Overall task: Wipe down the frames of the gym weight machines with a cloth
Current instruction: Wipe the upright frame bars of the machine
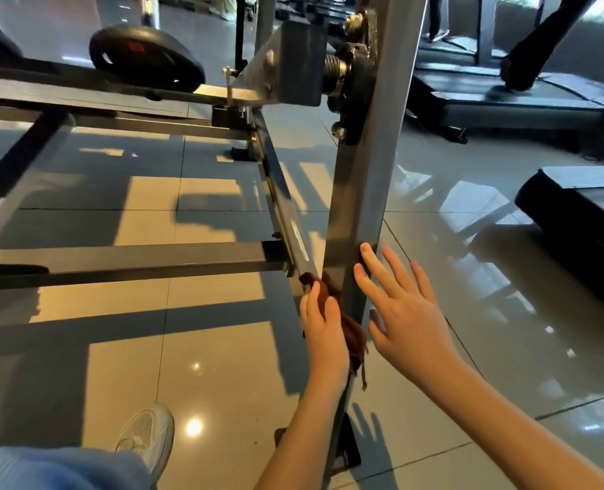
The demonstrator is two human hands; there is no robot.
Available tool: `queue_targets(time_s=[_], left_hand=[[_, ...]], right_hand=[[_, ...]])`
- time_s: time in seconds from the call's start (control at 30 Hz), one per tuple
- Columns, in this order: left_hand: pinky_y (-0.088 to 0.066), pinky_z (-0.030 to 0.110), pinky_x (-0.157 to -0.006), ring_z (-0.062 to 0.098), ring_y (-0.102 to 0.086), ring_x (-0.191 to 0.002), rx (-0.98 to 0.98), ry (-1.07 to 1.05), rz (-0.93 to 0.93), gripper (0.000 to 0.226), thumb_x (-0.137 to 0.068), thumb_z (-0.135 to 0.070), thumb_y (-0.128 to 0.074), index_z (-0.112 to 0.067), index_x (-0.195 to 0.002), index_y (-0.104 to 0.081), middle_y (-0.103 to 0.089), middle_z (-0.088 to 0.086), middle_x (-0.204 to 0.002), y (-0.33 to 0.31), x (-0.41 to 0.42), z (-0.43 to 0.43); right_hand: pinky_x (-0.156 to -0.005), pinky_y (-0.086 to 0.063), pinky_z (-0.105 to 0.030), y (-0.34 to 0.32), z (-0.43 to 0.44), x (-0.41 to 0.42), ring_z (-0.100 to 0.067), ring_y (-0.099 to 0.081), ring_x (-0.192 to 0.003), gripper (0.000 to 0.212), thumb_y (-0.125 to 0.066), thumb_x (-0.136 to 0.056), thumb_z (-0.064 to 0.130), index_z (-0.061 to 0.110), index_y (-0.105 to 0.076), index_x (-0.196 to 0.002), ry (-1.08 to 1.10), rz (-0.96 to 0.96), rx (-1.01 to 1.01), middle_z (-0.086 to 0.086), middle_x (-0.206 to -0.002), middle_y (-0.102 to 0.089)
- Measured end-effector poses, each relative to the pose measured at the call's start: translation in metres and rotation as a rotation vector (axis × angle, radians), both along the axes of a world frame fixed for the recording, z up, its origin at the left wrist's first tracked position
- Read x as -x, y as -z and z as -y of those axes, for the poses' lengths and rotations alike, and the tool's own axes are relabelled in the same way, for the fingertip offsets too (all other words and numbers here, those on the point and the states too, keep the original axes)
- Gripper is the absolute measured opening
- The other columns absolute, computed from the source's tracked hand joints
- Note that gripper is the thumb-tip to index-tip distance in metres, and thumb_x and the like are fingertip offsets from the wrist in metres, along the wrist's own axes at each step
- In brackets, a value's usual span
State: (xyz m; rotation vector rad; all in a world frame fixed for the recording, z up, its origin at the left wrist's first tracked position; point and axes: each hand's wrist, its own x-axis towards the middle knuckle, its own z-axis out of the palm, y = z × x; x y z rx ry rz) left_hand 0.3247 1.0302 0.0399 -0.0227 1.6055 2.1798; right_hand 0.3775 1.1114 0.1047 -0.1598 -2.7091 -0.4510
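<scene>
1. Floor [222,366]: glossy lg tiles w/ thin dark grout lines. I see sun patches + hard shadows across it.
2. Machine frame [283,210] stands on it. The long base rail runs front to back, w/ a low cross rail [134,263] off to the left. Can't tell if the rails touch the tile.
3. Upright post [360,192] near ctr, its black foot plate [350,450] flat on the tile.
4. Small black foot [238,153] under the frame, further back.
5. White shoe [148,433] planted btm left.
6. Treadmill deck [583,213] at right, 2nd treadmill [505,97] back right, both on the floor.
</scene>
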Motion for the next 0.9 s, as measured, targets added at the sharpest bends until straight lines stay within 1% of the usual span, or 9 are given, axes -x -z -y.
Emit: queue_targets(time_s=[0.07,0.23,0.33,0.4,0.5,0.67,0.73,0.8,0.9], left_hand=[[-0.034,0.029,-0.111,0.005,-0.041,-0.129,0.020,-0.006,-0.024,0.041,-0.105,-0.023,-0.037,-0.026,-0.145,-0.037,-0.041,-0.011,-0.139,0.005,0.000,0.001],[-0.042,0.055,-0.104,0.031,-0.051,-0.123,0.065,0.003,0.065,0.027,-0.100,-0.040,-0.038,-0.050,-0.124,-0.043,-0.048,0.006,-0.134,0.046,-0.008,-0.001],[-0.037,0.035,-0.110,0.010,-0.044,-0.127,0.010,-0.041,0.006,0.035,-0.104,-0.024,-0.037,-0.029,-0.139,-0.043,-0.043,-0.006,-0.140,0.011,-0.004,0.000],[-0.034,0.021,-0.104,-0.003,-0.040,-0.123,-0.039,-0.020,-0.071,0.039,-0.104,-0.023,-0.037,-0.027,-0.143,-0.039,-0.039,-0.016,-0.138,-0.004,0.002,-0.005],[-0.035,0.027,-0.106,0.001,-0.040,-0.124,-0.014,-0.011,-0.081,0.038,-0.104,-0.028,-0.037,-0.030,-0.143,-0.039,-0.038,-0.016,-0.138,-0.002,0.019,-0.009],[-0.041,0.051,-0.107,0.025,-0.052,-0.125,0.026,0.046,0.063,0.045,-0.098,-0.040,-0.039,-0.030,-0.142,-0.040,-0.049,0.007,-0.139,0.036,0.019,-0.007],[-0.040,0.048,-0.108,0.025,-0.049,-0.127,0.022,0.061,0.038,0.042,-0.102,-0.034,-0.038,-0.031,-0.144,-0.036,-0.044,0.005,-0.142,0.022,0.011,-0.001],[-0.035,0.034,-0.110,0.011,-0.041,-0.128,0.001,0.047,-0.040,0.043,-0.105,-0.027,-0.036,-0.027,-0.147,-0.033,-0.036,-0.010,-0.139,0.004,0.011,0.001],[-0.034,0.028,-0.107,0.005,-0.037,-0.126,0.014,0.053,-0.081,0.044,-0.105,-0.024,-0.037,-0.026,-0.148,-0.032,-0.034,-0.015,-0.134,0.002,0.020,-0.004]], right_hand=[[-0.105,-0.029,-0.058,0.005,-0.004,-0.005,-0.037,-0.040,-0.135,0.084,-0.087,-0.058,0.016,0.012,-0.053,-0.135,0.005,0.023,-0.008,-0.012,-0.148,-0.042],[-0.107,-0.028,-0.055,0.013,-0.004,-0.012,-0.033,-0.035,-0.138,0.081,-0.085,-0.062,0.012,0.012,-0.053,-0.136,0.016,0.043,0.039,-0.006,-0.152,-0.034],[-0.106,-0.028,-0.053,0.012,-0.004,-0.008,-0.031,-0.034,-0.138,0.081,-0.087,-0.060,0.012,0.012,-0.055,-0.135,-0.007,0.018,0.041,-0.004,-0.151,-0.030],[-0.106,-0.029,-0.053,0.012,-0.008,-0.007,-0.032,-0.037,-0.137,0.084,-0.088,-0.058,0.011,0.011,-0.054,-0.135,-0.026,0.018,0.041,-0.007,-0.151,-0.035],[-0.107,-0.028,-0.054,0.013,-0.012,-0.007,-0.035,-0.036,-0.137,0.086,-0.085,-0.060,0.007,0.011,-0.049,-0.138,-0.039,0.024,0.052,-0.007,-0.152,-0.032],[-0.108,-0.026,-0.053,0.018,-0.014,-0.009,-0.033,-0.032,-0.139,0.084,-0.081,-0.064,0.003,0.012,-0.047,-0.140,-0.037,0.039,0.056,-0.005,-0.154,-0.027],[-0.107,-0.026,-0.053,0.017,-0.013,-0.010,-0.032,-0.032,-0.139,0.086,-0.083,-0.062,0.004,0.012,-0.048,-0.139,-0.032,0.027,0.059,-0.005,-0.153,-0.027],[-0.107,-0.025,-0.053,0.016,-0.011,-0.009,-0.032,-0.033,-0.138,0.086,-0.084,-0.061,0.005,0.011,-0.048,-0.139,-0.034,0.015,0.057,-0.005,-0.153,-0.026],[-0.107,-0.023,-0.053,0.016,-0.011,-0.006,-0.032,-0.033,-0.138,0.087,-0.084,-0.061,0.009,0.010,-0.047,-0.140,-0.027,0.010,0.046,-0.004,-0.153,-0.024]])
